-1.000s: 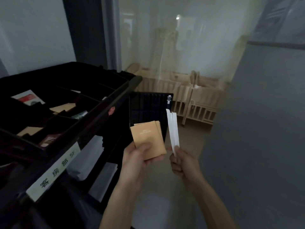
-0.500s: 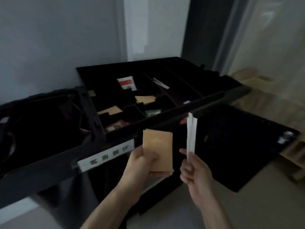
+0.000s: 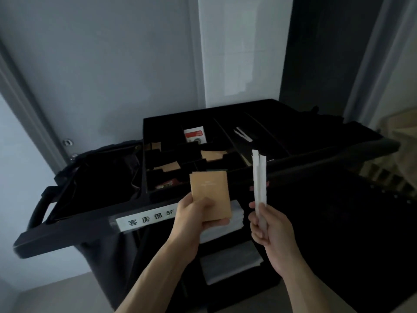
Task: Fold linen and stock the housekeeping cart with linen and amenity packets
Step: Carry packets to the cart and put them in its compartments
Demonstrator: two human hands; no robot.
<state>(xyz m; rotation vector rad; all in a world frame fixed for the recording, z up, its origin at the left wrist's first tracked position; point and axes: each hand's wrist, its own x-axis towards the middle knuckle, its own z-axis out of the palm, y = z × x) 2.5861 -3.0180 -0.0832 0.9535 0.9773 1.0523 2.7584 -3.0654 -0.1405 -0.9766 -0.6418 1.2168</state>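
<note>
Housekeeping cart (image 3: 74, 227) is sitting on the left with its divided tray up top. Left hand (image 3: 194, 216) is pinching a few tan amenity packets (image 3: 211, 193) over the cart's front edge, right hand (image 3: 269, 224) is gripping two slim white packets (image 3: 259, 177) upright just beside them.

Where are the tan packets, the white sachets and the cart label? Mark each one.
tan packets (image 3: 209, 190), head view, on the front packet's face above the thumb.
white sachets (image 3: 259, 177), head view, midway up the strips.
cart label (image 3: 146, 219), head view, on the printed strip's centre.

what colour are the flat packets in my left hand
Tan, kraft-paper brown, with a faint pale mark; the packets in the left hand show best in the head view.
</note>
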